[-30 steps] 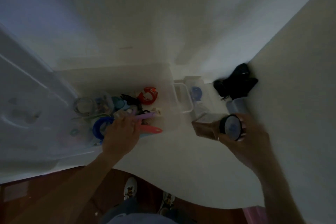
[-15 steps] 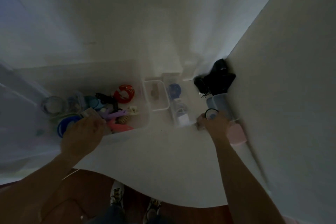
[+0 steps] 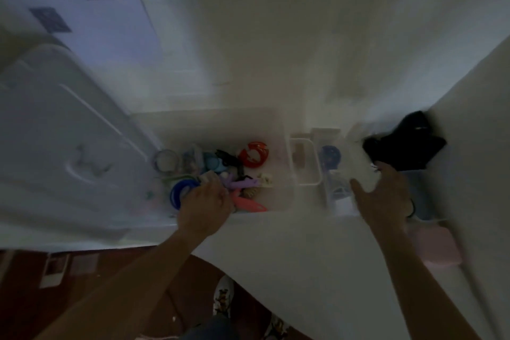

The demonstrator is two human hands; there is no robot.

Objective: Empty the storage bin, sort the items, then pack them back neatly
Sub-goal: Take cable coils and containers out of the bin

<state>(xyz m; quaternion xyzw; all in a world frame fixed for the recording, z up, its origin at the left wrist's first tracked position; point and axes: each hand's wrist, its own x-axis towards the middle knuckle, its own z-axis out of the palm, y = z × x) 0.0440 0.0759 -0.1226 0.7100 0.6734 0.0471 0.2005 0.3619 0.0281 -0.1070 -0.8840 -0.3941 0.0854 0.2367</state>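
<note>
Emptying is barely half done: the clear plastic storage bin [image 3: 287,174] on the white worktop [image 3: 289,251] holds most trinkets. My left hand [image 3: 205,210] digs inside, grip unclear; my right hand [image 3: 383,199] hovers spread, empty.

Left hand [image 3: 205,208] among colourful items in clear storage bin [image 3: 285,174], right hand [image 3: 385,196] spread, apparently empty, near black object [image 3: 408,143]

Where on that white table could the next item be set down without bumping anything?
The near table between the two forearms, in front of the storage bin, is bare. The bin by the left hand is cluttered, and containers crowd around the right hand.
</note>
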